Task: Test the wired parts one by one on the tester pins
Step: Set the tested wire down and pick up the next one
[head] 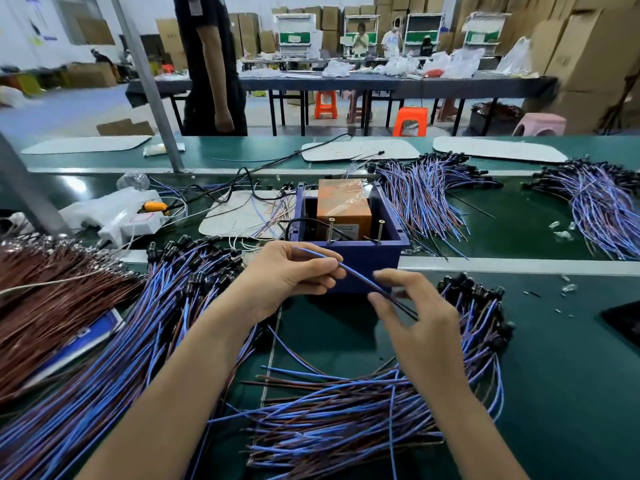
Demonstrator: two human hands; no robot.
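One wire (pixel 356 273) is pinched by the left hand (pixel 294 277) and right hand (pixel 415 317), ready for testing; next its ends likely must meet the pins (pixel 331 230) just beyond them.

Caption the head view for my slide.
Left hand and right hand hold one wire pair before the blue tester box.

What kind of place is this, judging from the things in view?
Most likely a small electronics assembly workshop or factory floor. Bundles of blue and brown wired parts lie on a green workbench, a blue tester box with upright pins stands in the middle, and stacked cardboard cartons fill the back.
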